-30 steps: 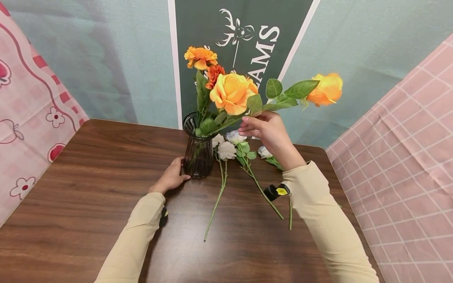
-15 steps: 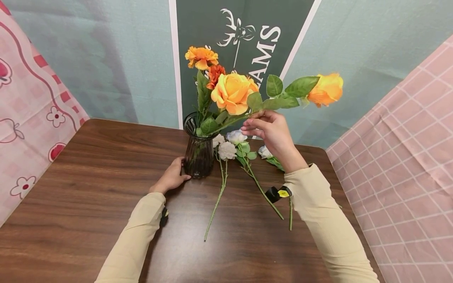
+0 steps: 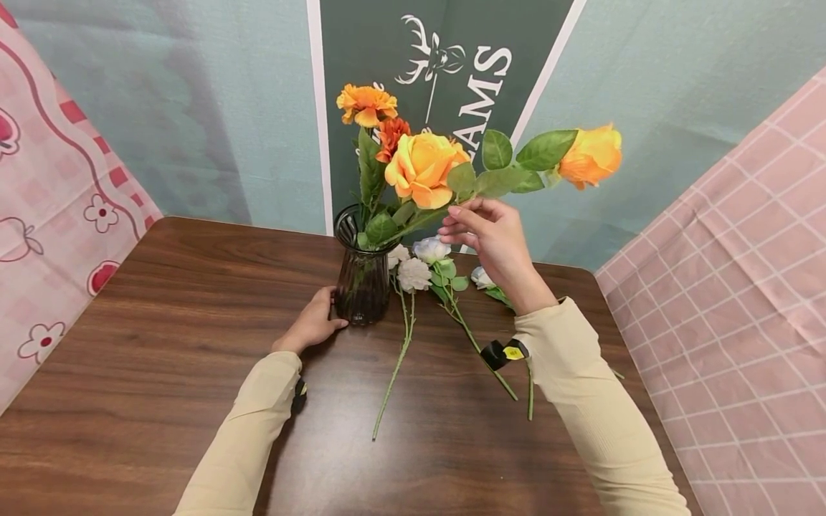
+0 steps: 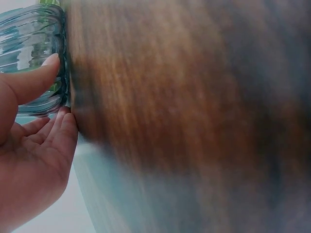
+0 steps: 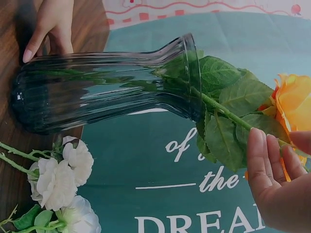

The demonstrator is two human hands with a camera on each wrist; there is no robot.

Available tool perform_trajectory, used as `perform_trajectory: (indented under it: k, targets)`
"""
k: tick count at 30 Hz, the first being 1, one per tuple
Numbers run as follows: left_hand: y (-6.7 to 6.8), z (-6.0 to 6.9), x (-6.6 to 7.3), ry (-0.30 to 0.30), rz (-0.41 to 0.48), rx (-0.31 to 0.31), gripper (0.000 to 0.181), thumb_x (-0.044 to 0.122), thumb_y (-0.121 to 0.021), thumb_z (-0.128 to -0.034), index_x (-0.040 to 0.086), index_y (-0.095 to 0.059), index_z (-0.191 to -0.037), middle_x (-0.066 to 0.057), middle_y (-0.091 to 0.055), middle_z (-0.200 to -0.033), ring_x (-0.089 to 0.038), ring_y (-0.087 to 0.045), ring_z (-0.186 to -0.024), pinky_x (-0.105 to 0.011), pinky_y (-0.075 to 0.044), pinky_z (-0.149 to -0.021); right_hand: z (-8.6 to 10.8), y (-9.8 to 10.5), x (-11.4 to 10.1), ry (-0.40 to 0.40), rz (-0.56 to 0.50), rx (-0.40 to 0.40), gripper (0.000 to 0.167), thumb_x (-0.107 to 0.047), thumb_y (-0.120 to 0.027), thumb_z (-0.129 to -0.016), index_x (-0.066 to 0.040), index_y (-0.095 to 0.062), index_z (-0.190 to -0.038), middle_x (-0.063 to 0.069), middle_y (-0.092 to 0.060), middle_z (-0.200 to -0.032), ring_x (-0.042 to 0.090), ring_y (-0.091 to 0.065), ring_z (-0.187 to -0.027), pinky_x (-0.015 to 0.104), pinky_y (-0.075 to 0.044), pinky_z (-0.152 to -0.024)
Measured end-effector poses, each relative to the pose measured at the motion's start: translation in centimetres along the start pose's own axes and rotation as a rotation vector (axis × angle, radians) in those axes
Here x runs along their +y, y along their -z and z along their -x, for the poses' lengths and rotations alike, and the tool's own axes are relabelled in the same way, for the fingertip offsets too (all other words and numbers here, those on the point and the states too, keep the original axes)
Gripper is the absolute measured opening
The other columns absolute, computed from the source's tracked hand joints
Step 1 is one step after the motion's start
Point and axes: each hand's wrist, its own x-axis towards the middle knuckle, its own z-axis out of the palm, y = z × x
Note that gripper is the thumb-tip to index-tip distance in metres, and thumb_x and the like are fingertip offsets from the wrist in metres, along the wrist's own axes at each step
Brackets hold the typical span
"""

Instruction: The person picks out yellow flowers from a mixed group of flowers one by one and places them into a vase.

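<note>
A dark ribbed glass vase (image 3: 363, 290) stands upright on the table. My left hand (image 3: 312, 321) holds its base from the left, with thumb and fingers on either side of the glass, as the left wrist view shows. My right hand (image 3: 495, 233) pinches the green stem of a yellow-orange rose (image 3: 590, 158), which leans far out to the right. Its stem (image 5: 226, 111) runs into the vase mouth. A large orange rose (image 3: 426, 172), an orange flower (image 3: 366, 105) and a red-orange flower (image 3: 391, 138) also rise above the vase.
To the right of the vase, white flowers (image 3: 413, 274) and a pale blue-white rose (image 3: 431, 249) lie on the brown table (image 3: 213, 344). Another pale rose (image 3: 481, 277) lies partly behind my right wrist. A dark green printed panel (image 3: 361, 43) hangs behind.
The yellow-orange rose has tipped up slightly and shifted a little left, and my right hand's fingers have moved slightly along with it. My left hand and the vase have stayed put.
</note>
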Motion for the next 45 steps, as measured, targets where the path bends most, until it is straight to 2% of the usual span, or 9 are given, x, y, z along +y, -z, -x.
perform_trajectory:
  k: [7, 11, 16, 19, 23, 28, 30, 34, 45]
  targets:
    - [0.0, -0.1, 0.1, -0.007, -0.020, 0.013, 0.066, 0.007, -0.064, -0.0847, -0.013, -0.024, -0.133, -0.032, -0.037, -0.127, -0.041, -0.040, -0.117, -0.049, -0.033, -0.097, -0.1, -0.3, -0.1, -0.012, 0.010, 0.083, 0.015, -0.005, -0.058, -0.089, 0.006, -0.054, -0.079, 0.013, -0.062, -0.069, 0.022, -0.063, -0.060, 0.034, -0.054, -0.064]
    - [0.1, 0.0, 0.3, -0.001, -0.016, 0.003, 0.067, 0.008, -0.064, -0.0849, -0.013, -0.023, -0.134, -0.032, -0.036, -0.128, -0.041, -0.039, -0.118, -0.049, -0.033, -0.097, -0.1, -0.4, -0.3, -0.020, 0.020, 0.084, 0.013, -0.002, -0.056, -0.089, 0.010, -0.054, -0.084, 0.013, -0.062, -0.068, 0.021, -0.064, -0.060, 0.034, -0.054, -0.064]
    - [0.1, -0.1, 0.3, 0.008, -0.020, -0.005, 0.066, 0.009, -0.062, -0.0863, -0.012, -0.022, -0.135, -0.032, -0.035, -0.130, -0.041, -0.038, -0.119, -0.049, -0.033, -0.097, 0.0, -0.4, -0.6, -0.038, 0.037, 0.060, 0.009, 0.003, -0.053, -0.089, 0.011, -0.053, -0.087, 0.015, -0.063, -0.071, 0.022, -0.064, -0.062, 0.035, -0.054, -0.067]
    - [0.0, -0.1, 0.1, 0.005, -0.004, 0.003, 0.066, 0.008, -0.063, -0.0859, -0.013, -0.024, -0.134, -0.032, -0.035, -0.129, -0.041, -0.038, -0.119, -0.050, -0.032, -0.098, -0.1, -0.4, -0.7, -0.046, 0.083, 0.035, 0.006, 0.004, -0.052, -0.089, 0.010, -0.053, -0.088, 0.014, -0.063, -0.073, 0.022, -0.065, -0.065, 0.035, -0.054, -0.070]
    - [0.1, 0.0, -0.1, -0.034, -0.005, 0.020, 0.065, 0.013, -0.064, -0.0855, -0.013, -0.026, -0.132, -0.031, -0.038, -0.125, -0.041, -0.041, -0.115, -0.048, -0.036, -0.094, -0.2, -0.5, -0.5, -0.059, 0.150, -0.011, 0.004, 0.005, -0.050, -0.090, 0.009, -0.051, -0.091, 0.013, -0.062, -0.076, 0.021, -0.065, -0.070, 0.036, -0.053, -0.073]
    - [0.1, 0.0, 0.1, -0.030, -0.004, 0.012, 0.066, 0.014, -0.064, -0.0860, -0.012, -0.026, -0.133, -0.031, -0.037, -0.126, -0.040, -0.041, -0.115, -0.048, -0.036, -0.094, -0.3, -0.7, -0.1, -0.068, 0.186, -0.056, 0.007, 0.005, -0.049, -0.091, 0.011, -0.051, -0.095, 0.015, -0.061, -0.079, 0.022, -0.064, -0.072, 0.037, -0.053, -0.074]
    - [0.1, 0.0, 0.2, -0.001, 0.013, -0.001, 0.066, 0.009, -0.063, -0.0861, -0.012, -0.024, -0.135, -0.031, -0.035, -0.129, -0.041, -0.039, -0.118, -0.050, -0.033, -0.097, -0.3, -0.9, 0.1, -0.071, 0.192, -0.068, 0.008, 0.005, -0.049, -0.090, 0.010, -0.052, -0.096, 0.017, -0.061, -0.080, 0.023, -0.064, -0.072, 0.038, -0.053, -0.073]
    - [0.0, -0.1, 0.2, 0.013, -0.002, -0.007, 0.065, 0.008, -0.061, -0.0867, -0.012, -0.022, -0.136, -0.031, -0.034, -0.131, -0.041, -0.038, -0.119, -0.050, -0.033, -0.097, -0.4, -1.1, 0.5, -0.076, 0.210, -0.088, 0.009, 0.006, -0.050, -0.090, 0.010, -0.051, -0.099, 0.019, -0.060, -0.081, 0.021, -0.064, -0.068, 0.040, -0.053, -0.073]
    - [0.0, -0.2, 0.0, 0.006, -0.016, -0.005, 0.067, 0.008, -0.062, -0.0861, -0.012, -0.022, -0.135, -0.032, -0.034, -0.130, -0.041, -0.038, -0.118, -0.050, -0.033, -0.096, -0.8, -1.5, 2.0, -0.117, 0.275, -0.127, 0.020, 0.005, -0.051, -0.089, 0.015, -0.050, -0.107, 0.015, -0.061, -0.076, 0.021, -0.064, -0.068, 0.038, -0.053, -0.071]
